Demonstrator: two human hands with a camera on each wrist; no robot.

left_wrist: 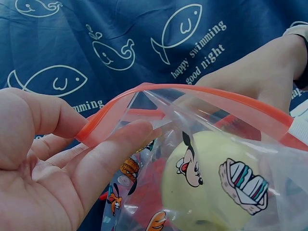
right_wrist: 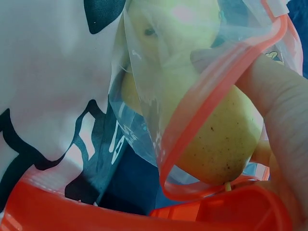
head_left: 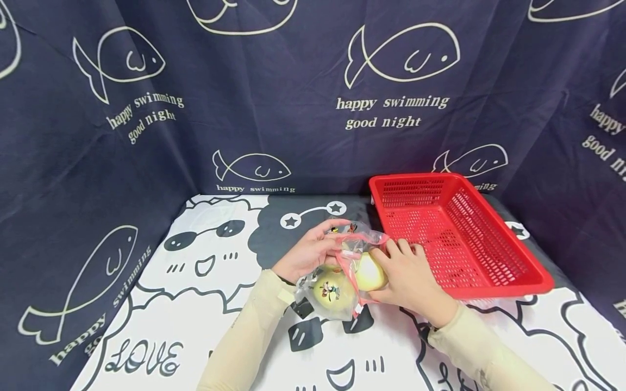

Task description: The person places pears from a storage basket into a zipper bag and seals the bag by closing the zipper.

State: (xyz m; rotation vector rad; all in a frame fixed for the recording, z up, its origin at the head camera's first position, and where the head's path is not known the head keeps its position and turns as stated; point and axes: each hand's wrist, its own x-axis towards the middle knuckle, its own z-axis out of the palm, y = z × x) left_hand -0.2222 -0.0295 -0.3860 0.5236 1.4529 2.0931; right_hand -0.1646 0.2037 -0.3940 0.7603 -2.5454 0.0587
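A clear zip bag (head_left: 318, 309) with red edging and cartoon prints hangs between both hands, a round yellow-green fruit (head_left: 337, 293) inside it. My left hand (head_left: 313, 250) holds the bag at its far left side; in the left wrist view the thumb and fingers of this hand (left_wrist: 57, 159) pinch the red edging (left_wrist: 192, 89). At the bag's mouth, my right hand (head_left: 408, 277) grips a second yellow-green fruit (head_left: 369, 271). The right wrist view shows that speckled fruit (right_wrist: 221, 139) partly within the red-edged mouth, beside the thumb of the right hand (right_wrist: 284, 110).
A red perforated plastic basket (head_left: 489, 233) stands to the right, close behind my right hand, its near rim (right_wrist: 96, 211) low in the right wrist view. The cloth (head_left: 195, 277) beneath has cartoon prints. Dark blue fish-print fabric (head_left: 303, 108) hangs behind and at both sides.
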